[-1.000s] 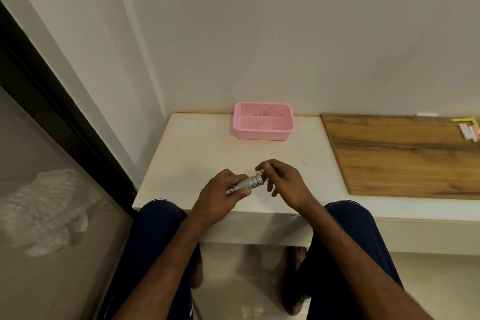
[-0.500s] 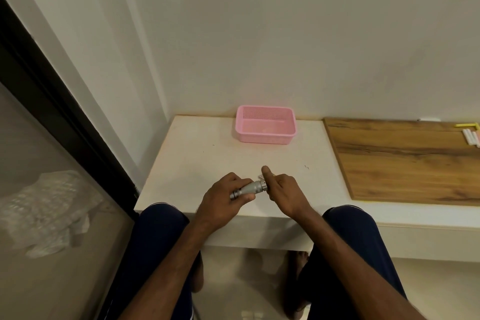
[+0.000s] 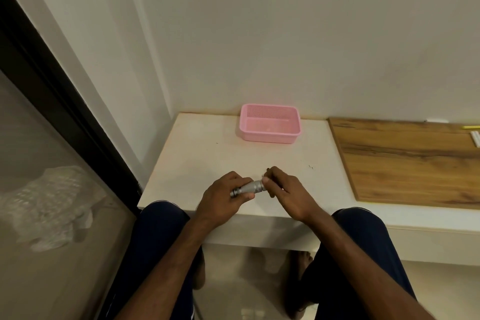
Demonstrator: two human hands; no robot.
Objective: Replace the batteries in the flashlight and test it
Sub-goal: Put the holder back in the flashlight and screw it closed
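Flashlight [image 3: 249,188] held level just above the white ledge [image 3: 197,163]: left hand [image 3: 223,196] clenched round the barrel, right hand [image 3: 287,191] pinching the wide end, apparently to turn it; best done with the barrel steady and the twist kept square to the threads.

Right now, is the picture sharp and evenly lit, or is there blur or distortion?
Head view: soft even light, no glare; flashlight slightly soft between left hand and right hand; wide-angle lens slants the wall edges; pink basket clear.
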